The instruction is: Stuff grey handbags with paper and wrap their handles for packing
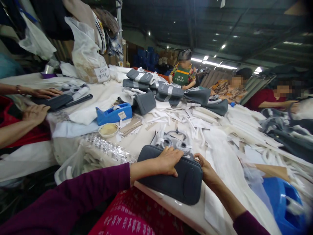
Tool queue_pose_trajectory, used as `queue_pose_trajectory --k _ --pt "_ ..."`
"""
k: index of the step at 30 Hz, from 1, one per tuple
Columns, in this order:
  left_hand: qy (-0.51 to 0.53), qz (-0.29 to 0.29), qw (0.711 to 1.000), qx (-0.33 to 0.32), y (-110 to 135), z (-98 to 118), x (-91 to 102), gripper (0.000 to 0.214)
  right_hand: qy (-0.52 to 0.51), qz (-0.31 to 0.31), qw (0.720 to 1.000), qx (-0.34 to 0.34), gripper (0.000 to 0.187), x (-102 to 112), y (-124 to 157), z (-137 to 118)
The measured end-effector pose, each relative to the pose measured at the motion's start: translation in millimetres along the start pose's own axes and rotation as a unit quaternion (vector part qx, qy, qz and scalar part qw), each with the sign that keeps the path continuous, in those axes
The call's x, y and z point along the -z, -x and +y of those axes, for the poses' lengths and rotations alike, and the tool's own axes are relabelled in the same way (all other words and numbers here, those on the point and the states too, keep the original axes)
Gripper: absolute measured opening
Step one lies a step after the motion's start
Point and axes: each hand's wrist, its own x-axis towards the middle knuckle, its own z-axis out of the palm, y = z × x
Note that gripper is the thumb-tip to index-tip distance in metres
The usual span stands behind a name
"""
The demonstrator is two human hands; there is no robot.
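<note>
A dark grey padded zip case point(177, 179) lies on the white-covered table point(146, 147), near its front edge. My left hand point(167, 161) lies over the case's top edge, its fingers curling onto the front face. My right hand point(206, 169) grips the case's right end. Both purple sleeves reach in from the bottom of the view. Just behind the case is a bundle of white straps in clear plastic point(173, 140). Its far end nearly touches the case, though I cannot tell whether they touch.
Further along the table lie several grey cases point(170, 93), loose white strips point(195, 117), a blue tape dispenser point(113, 113) and a small bowl point(108, 130). A blue bin point(283, 205) stands at lower right. A co-worker's hands point(36, 104) work at left, and other people point(183, 71) sit beyond.
</note>
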Motion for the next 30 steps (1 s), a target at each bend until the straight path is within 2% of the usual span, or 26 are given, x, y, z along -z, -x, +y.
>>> queue_pose_trajectory --k 4,6,9,14,16,18,20,21,23,25,27,30 --pt "-0.014 -0.028 0.999 -0.030 -4 -5 8.0 0.065 0.004 -0.069 0.997 -0.019 0.039 -2 1 -8" --pt "-0.020 -0.046 0.997 -0.051 -5 -10 12.3 0.062 0.011 -0.073 0.997 -0.020 0.045 0 9 -14" --pt "-0.049 -0.040 0.995 -0.080 -6 -18 12.1 0.045 0.070 0.001 0.998 0.001 0.048 3 23 -17" --pt "-0.108 0.013 0.989 -0.103 -5 -28 -7.8 0.028 0.153 0.136 0.978 0.031 0.058 -10 30 1" --pt "-0.118 0.026 0.987 -0.110 -6 -31 -15.5 0.026 0.252 0.198 0.945 0.060 0.053 -26 29 6" --pt "-0.122 0.035 0.986 -0.112 -7 -33 -20.3 0.025 0.384 0.263 0.877 0.117 0.043 -46 28 3" --pt "-0.120 0.036 0.985 -0.115 -8 -34 -22.7 0.025 0.478 0.278 0.811 0.190 0.040 -68 26 -2" --pt "-0.117 0.035 0.985 -0.121 -8 -35 -23.3 0.025 0.499 0.264 0.794 0.226 0.041 -78 22 -4" --pt "-0.109 0.035 0.984 -0.135 -7 -37 -24.2 0.026 0.495 0.229 0.789 0.283 0.046 -94 12 -4" --pt "-0.102 0.050 0.983 -0.145 -5 -39 -24.4 0.031 0.471 0.240 0.788 0.316 0.050 -104 -1 2" --pt "-0.095 0.081 0.982 -0.144 -2 -41 -23.4 0.035 0.454 0.269 0.784 0.326 0.050 -108 -13 8" --pt "-0.066 0.147 0.980 -0.120 2 -44 -16.8 0.028 0.467 0.258 0.782 0.321 0.037 -109 -18 13"
